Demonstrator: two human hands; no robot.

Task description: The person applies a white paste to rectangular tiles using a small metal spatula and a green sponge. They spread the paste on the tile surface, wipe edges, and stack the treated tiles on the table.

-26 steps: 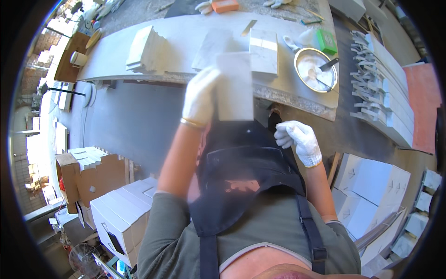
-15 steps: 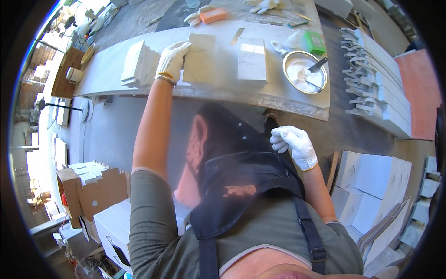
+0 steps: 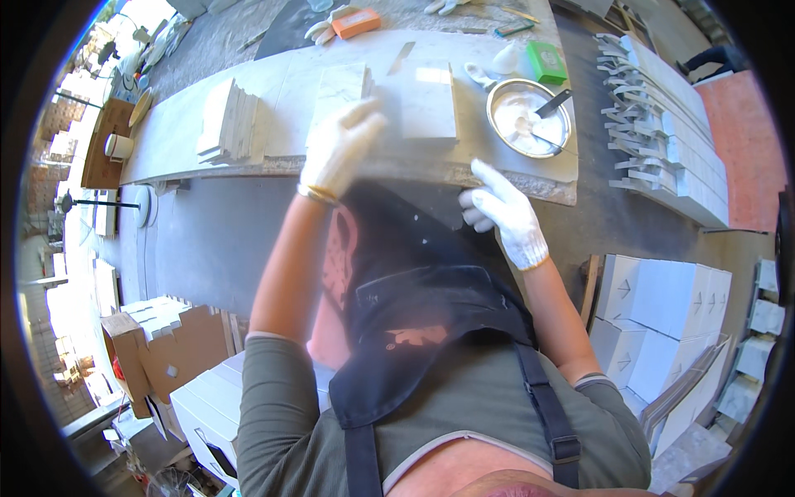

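Observation:
White knitted gloves cover both my hands. My left hand hovers by the near side of the middle tile stack, fingers stretched out and slightly smeared by motion. It partly covers that stack, and I see nothing in its grasp. My right hand is just off the table's near edge, below the metal bowl. Its index finger points out and the others bend loosely, with nothing visible in them. A left stack of marble-look tiles and a right stack stand on either side.
The bowl of white paste holds a dark-handled tool. Beside it are a green box and a white scoop. An orange block lies farther back. Strapped white slabs lean right; white cartons stand below.
My left hand has let go of the middle tiles' left edge and moved nearer and to the right. My right hand has risen toward the table edge, its index finger now extended.

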